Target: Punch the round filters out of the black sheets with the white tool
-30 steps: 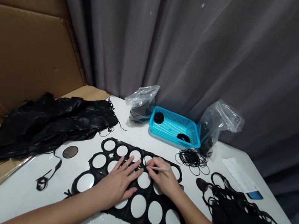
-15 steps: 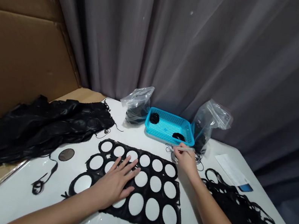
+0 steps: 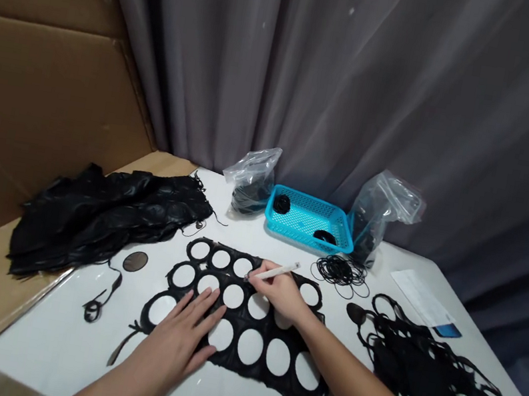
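A black leather-like sheet [image 3: 244, 320] with rows of round holes lies flat on the white table, which shows through the holes. My left hand [image 3: 189, 331] rests palm down on the sheet's left half, fingers spread, holding nothing. In my right hand [image 3: 277, 288] is a slim white pen-like tool [image 3: 280, 270], gripped like a pencil. Its tip is down at the edge of a hole in the far row; whether it touches the material I cannot tell. My right hand and forearm hide some of the holes on the right side.
Crumpled black sheets [image 3: 109, 219] lie left, near a dark disc [image 3: 135, 261]. A blue basket [image 3: 309, 216] holds black coils between two clear bags [image 3: 252, 186]. Loose black cord [image 3: 341, 271], another dark disc [image 3: 355, 313], perforated black scraps [image 3: 437, 376] and a white paper [image 3: 418, 297] are right.
My right hand has moved left and nearer with the white tool, from beside the basket to the sheet. My left hand stays on the sheet, slightly nearer. The whole view has shifted a little.
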`<state>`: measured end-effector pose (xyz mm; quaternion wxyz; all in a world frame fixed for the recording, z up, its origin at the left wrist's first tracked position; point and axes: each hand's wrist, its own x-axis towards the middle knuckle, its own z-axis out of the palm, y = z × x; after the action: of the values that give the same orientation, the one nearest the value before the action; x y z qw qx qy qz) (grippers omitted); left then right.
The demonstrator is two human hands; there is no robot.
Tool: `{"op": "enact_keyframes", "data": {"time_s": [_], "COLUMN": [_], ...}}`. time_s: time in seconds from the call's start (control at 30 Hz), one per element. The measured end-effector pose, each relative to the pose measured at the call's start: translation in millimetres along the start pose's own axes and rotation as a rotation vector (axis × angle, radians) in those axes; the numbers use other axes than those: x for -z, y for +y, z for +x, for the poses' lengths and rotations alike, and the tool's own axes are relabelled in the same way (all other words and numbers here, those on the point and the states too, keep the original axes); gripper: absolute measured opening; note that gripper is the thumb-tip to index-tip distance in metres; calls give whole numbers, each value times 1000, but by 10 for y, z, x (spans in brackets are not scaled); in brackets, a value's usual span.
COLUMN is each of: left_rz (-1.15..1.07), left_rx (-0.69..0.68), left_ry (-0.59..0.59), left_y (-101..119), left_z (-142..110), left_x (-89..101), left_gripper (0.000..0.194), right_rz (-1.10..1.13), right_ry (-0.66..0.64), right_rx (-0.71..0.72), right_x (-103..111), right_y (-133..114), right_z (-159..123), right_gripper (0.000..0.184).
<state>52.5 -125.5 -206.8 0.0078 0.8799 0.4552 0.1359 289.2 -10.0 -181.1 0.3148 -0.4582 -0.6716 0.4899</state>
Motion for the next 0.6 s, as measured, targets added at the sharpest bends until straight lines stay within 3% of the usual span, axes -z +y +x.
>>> {"op": "enact_keyframes", "data": {"time_s": [0.2,0.6], "left_rz": [-8,-36], "left_rx": [42,54], "left_ry": [28,53], "left_y": [49,74], "left_z": [-83,-95], "left_x": [-81,-115], "left_gripper": [55,53], "right_rz": [-59,-72], "right_ry": [-151,-158], "right_rx": [31,53], "right_x": [-306,-356], "right_y": [-82,-45], "right_z": [-193,-275], "right_gripper": [12,11]}}
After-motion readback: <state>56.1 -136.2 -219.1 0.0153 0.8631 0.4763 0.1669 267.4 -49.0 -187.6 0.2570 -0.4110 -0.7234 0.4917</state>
